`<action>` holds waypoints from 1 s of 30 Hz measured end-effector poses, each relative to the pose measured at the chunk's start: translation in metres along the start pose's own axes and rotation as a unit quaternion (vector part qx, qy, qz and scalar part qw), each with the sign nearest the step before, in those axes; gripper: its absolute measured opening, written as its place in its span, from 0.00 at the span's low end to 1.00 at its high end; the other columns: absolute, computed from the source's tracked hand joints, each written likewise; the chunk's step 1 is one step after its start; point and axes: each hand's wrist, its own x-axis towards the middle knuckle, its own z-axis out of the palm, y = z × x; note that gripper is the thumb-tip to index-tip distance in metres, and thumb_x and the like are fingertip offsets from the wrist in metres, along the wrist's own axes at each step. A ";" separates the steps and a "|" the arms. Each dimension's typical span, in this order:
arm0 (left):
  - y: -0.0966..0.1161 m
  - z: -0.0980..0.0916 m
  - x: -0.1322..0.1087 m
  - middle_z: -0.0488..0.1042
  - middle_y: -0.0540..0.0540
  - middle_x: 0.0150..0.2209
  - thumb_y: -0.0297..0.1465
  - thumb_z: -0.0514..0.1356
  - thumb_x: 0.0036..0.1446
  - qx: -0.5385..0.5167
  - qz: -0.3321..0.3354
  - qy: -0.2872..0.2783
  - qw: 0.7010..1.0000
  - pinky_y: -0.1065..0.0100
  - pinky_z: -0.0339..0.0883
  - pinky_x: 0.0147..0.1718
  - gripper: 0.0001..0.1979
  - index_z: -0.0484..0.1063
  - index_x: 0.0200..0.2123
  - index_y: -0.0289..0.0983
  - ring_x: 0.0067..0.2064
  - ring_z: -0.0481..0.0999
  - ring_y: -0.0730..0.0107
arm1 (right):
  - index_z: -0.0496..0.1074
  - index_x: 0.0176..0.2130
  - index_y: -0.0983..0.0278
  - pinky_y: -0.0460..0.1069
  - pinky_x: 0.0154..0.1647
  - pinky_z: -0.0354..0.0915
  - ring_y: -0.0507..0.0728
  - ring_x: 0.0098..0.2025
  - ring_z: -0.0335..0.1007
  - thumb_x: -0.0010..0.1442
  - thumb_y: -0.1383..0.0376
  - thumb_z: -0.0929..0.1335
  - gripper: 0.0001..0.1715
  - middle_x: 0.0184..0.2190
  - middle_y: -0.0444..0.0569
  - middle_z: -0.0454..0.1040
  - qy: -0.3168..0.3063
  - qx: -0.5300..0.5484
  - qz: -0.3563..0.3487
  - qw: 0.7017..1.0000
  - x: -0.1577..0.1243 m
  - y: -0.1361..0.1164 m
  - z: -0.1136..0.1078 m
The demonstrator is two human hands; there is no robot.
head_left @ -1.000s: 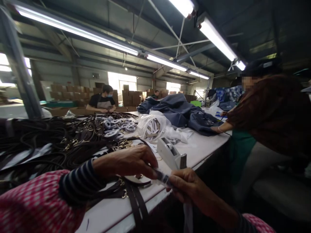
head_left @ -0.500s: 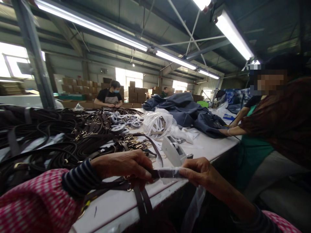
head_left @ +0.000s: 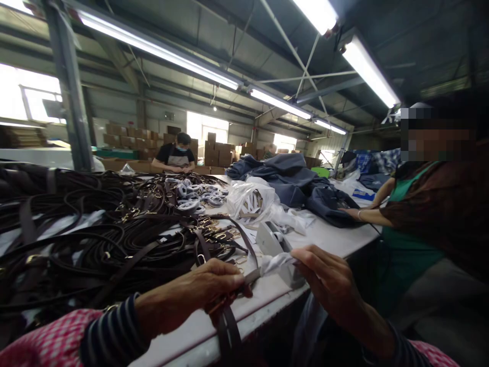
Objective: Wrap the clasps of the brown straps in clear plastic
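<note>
My left hand is closed on a dark brown strap, whose end sticks out past my thumb toward the right. Lengths of the strap hang from under this hand over the table edge. Between my hands stretches a crumpled piece of clear plastic film, touching the strap's end. My right hand pinches the film's other end between thumb and fingers. Just behind the film stands a pale grey tape dispenser, partly covered by it. More see-through plastic hangs below my right hand, blurred in shadow.
Dark straps with gold buckles are heaped on the left of the white table. Grey-blue ring-shaped pieces, a clear plastic bag and dark blue fabric lie beyond. A co-worker handles fabric at right; another sits behind.
The film, flat along the strap before, is now bunched up and pulled off toward the right. My right hand has moved right and turned; my left hand has tilted the strap upward.
</note>
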 end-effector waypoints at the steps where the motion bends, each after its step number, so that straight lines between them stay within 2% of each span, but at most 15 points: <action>1: -0.005 0.005 0.001 0.64 0.54 0.23 0.47 0.65 0.61 -0.032 -0.008 0.001 0.999 0.75 0.54 0.24 0.22 0.81 0.38 0.31 0.24 0.61 0.78 | 0.74 0.47 0.63 0.47 0.39 0.67 0.54 0.36 0.74 0.70 0.73 0.65 0.10 0.35 0.50 0.78 0.017 -0.011 -0.018 1.000 0.001 0.001 0.000; 3: -0.013 0.014 0.002 0.66 0.53 0.22 0.42 0.70 0.56 -0.095 -0.013 -0.014 0.995 0.76 0.55 0.23 0.18 0.80 0.34 0.31 0.23 0.62 0.79 | 0.74 0.46 0.62 0.46 0.39 0.68 0.54 0.36 0.76 0.70 0.73 0.65 0.10 0.36 0.50 0.78 0.043 -0.016 -0.017 0.999 0.002 0.003 0.001; 6: -0.021 0.027 0.002 0.75 0.47 0.24 0.39 0.71 0.55 -0.167 -0.007 -0.056 0.984 0.77 0.57 0.21 0.15 0.78 0.32 0.31 0.21 0.68 0.79 | 0.74 0.45 0.61 0.46 0.34 0.67 0.52 0.30 0.74 0.70 0.69 0.65 0.08 0.31 0.46 0.77 0.067 0.013 0.063 0.996 0.002 0.005 0.009; 9: -0.019 0.034 0.000 0.80 0.42 0.28 0.37 0.68 0.59 -0.205 0.000 -0.096 0.974 0.79 0.61 0.21 0.13 0.80 0.39 0.30 0.22 0.74 0.77 | 0.75 0.47 0.62 0.46 0.30 0.66 0.52 0.24 0.70 0.69 0.64 0.66 0.10 0.22 0.41 0.72 0.064 0.097 0.181 0.977 0.001 0.003 0.027; 11: -0.010 0.036 -0.001 0.81 0.42 0.28 0.35 0.68 0.60 -0.212 0.040 -0.087 0.973 0.78 0.64 0.22 0.14 0.80 0.44 0.30 0.22 0.76 0.76 | 0.77 0.43 0.63 0.45 0.28 0.64 0.52 0.22 0.68 0.67 0.60 0.67 0.10 0.20 0.41 0.71 0.046 0.198 0.254 0.946 0.000 -0.003 0.046; 13: 0.001 0.035 0.000 0.82 0.41 0.30 0.34 0.68 0.60 -0.212 0.102 -0.030 0.971 0.76 0.69 0.26 0.13 0.80 0.45 0.31 0.26 0.79 0.72 | 0.75 0.34 0.64 0.45 0.24 0.62 0.51 0.21 0.66 0.64 0.54 0.70 0.15 0.20 0.42 0.70 0.026 0.320 0.313 0.894 -0.002 -0.017 0.072; 16: 0.012 0.034 0.007 0.83 0.39 0.34 0.36 0.70 0.58 -0.207 0.164 0.108 0.959 0.70 0.75 0.32 0.14 0.81 0.42 0.32 0.32 0.83 0.65 | 0.72 0.28 0.65 0.45 0.22 0.60 0.50 0.20 0.64 0.62 0.46 0.72 0.26 0.20 0.44 0.69 0.018 0.483 0.358 0.799 -0.003 -0.048 0.111; 18: 0.011 0.034 0.015 0.84 0.41 0.34 0.37 0.72 0.56 -0.169 0.187 0.199 0.947 0.67 0.77 0.35 0.15 0.81 0.42 0.33 0.35 0.84 0.59 | 0.72 0.28 0.66 0.45 0.21 0.57 0.49 0.19 0.62 0.61 0.44 0.72 0.29 0.19 0.44 0.68 0.024 0.555 0.378 0.740 0.000 -0.069 0.131; 21: -0.006 0.034 0.024 0.83 0.43 0.35 0.38 0.70 0.57 -0.069 0.222 0.313 0.921 0.63 0.78 0.40 0.15 0.81 0.43 0.35 0.40 0.84 0.54 | 0.72 0.30 0.66 0.44 0.20 0.54 0.48 0.17 0.61 0.59 0.44 0.74 0.28 0.19 0.44 0.69 0.013 0.629 0.399 0.667 0.009 -0.088 0.143; 23: -0.019 0.029 0.027 0.82 0.43 0.37 0.38 0.65 0.63 0.044 0.261 0.352 0.898 0.63 0.78 0.42 0.12 0.81 0.44 0.36 0.40 0.84 0.57 | 0.72 0.33 0.66 0.44 0.19 0.55 0.49 0.17 0.62 0.59 0.45 0.75 0.27 0.19 0.43 0.70 -0.017 0.656 0.395 0.643 0.016 -0.091 0.142; 25: -0.029 0.019 0.025 0.80 0.41 0.35 0.34 0.59 0.69 0.218 0.323 0.336 0.857 0.66 0.76 0.39 0.11 0.80 0.44 0.36 0.36 0.81 0.62 | 0.73 0.34 0.66 0.44 0.19 0.56 0.50 0.17 0.64 0.60 0.45 0.74 0.27 0.18 0.44 0.70 -0.052 0.657 0.380 0.649 0.021 -0.087 0.137; 28: -0.033 0.000 0.017 0.78 0.40 0.33 0.28 0.51 0.71 0.450 0.415 0.272 0.742 0.68 0.73 0.32 0.15 0.77 0.51 0.34 0.32 0.77 0.64 | 0.72 0.35 0.67 0.43 0.17 0.55 0.50 0.16 0.65 0.62 0.44 0.71 0.28 0.18 0.46 0.72 -0.122 0.624 0.359 0.683 0.025 -0.077 0.122; 30: -0.030 -0.011 0.011 0.79 0.38 0.37 0.26 0.49 0.72 0.524 0.447 0.240 0.684 0.65 0.74 0.34 0.18 0.71 0.58 0.33 0.35 0.79 0.60 | 0.71 0.37 0.67 0.43 0.15 0.54 0.50 0.14 0.63 0.62 0.43 0.71 0.28 0.18 0.46 0.73 -0.179 0.610 0.361 0.683 0.028 -0.072 0.113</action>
